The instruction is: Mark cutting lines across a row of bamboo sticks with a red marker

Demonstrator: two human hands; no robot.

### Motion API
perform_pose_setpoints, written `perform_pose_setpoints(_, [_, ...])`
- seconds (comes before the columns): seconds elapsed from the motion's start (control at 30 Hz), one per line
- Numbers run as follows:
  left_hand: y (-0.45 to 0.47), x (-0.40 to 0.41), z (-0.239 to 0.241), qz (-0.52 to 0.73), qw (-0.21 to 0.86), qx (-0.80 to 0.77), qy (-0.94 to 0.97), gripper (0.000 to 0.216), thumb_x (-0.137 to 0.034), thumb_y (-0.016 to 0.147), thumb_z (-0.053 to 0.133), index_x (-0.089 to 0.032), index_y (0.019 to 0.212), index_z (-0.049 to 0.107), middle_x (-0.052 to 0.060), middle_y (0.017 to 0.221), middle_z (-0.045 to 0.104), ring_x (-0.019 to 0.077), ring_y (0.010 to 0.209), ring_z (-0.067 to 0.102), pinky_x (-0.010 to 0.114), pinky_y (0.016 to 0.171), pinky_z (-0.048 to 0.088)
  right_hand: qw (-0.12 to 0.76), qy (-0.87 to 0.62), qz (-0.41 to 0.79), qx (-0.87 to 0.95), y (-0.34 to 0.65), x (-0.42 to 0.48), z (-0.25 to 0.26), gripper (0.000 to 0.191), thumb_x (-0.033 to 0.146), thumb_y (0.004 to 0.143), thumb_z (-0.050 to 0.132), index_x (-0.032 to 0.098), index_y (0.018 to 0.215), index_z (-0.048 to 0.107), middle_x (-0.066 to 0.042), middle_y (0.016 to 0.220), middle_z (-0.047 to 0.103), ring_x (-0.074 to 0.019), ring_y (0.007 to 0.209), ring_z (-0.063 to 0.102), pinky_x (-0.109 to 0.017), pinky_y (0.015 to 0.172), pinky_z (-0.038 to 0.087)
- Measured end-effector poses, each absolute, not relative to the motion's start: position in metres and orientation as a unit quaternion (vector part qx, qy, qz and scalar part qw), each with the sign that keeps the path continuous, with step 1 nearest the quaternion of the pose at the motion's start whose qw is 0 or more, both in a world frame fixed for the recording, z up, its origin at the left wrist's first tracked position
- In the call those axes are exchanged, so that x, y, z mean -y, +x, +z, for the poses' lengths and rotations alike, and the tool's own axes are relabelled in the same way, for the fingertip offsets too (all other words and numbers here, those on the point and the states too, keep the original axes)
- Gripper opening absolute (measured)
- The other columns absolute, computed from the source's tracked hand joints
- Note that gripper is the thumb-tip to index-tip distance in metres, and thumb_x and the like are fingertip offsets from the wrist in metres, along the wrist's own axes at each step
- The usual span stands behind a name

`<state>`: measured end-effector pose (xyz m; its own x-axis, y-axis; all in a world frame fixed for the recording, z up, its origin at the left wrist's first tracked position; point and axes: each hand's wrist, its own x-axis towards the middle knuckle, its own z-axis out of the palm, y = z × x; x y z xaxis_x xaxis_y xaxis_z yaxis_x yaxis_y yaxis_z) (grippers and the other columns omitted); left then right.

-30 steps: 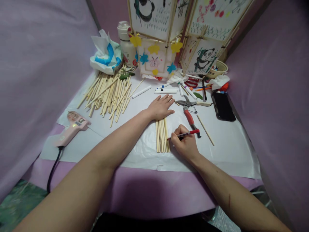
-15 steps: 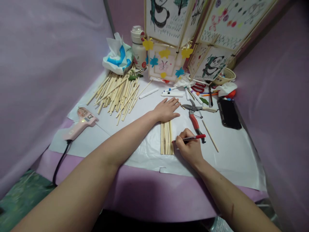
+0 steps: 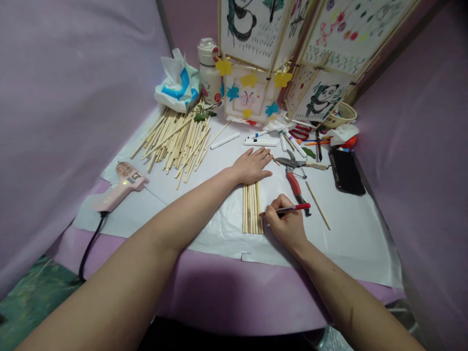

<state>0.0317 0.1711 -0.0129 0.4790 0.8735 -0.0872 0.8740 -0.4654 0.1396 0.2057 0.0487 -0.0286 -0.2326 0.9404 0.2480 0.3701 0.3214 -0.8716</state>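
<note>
Several pale wooden sticks lie side by side in a flat row on the white sheet. My left hand rests flat over their far ends, fingers spread, hiding that part of the row. In my right hand a red-capped pen is gripped as for writing. Its tip meets the rightmost stick, partway up from the near ends. Just beyond the right hand lie pruning shears with red handles, their blades near the left fingertips. A single loose stick lies to the right of them.
A pink glue gun with a black cord lies at left, before a pile of sticks. Tissues, a bottle and a decorated paper-and-stick lantern frame stand behind. Markers and a phone lie right of centre.
</note>
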Motion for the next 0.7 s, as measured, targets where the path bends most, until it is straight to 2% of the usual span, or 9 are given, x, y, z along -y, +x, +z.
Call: perform_pose_setpoints(0.7, [0.0315,-0.1722,-0.0160,-0.002,0.077,-0.510,0.856,0.069,-0.050,0.103,0.038,-0.013,0.160,0.028,0.011,0.169,0.017,0.0247,0.157,0.012,0.048,0.126,0.012,0.406,-0.458,0.359,0.705,0.2053,-0.0487,-0.0261,0.026,0.021,0.081,0.056,0.025,0.064,0.038,0.006,0.054,0.044,-0.0120,0.050,0.041,-0.029,0.051,0.034])
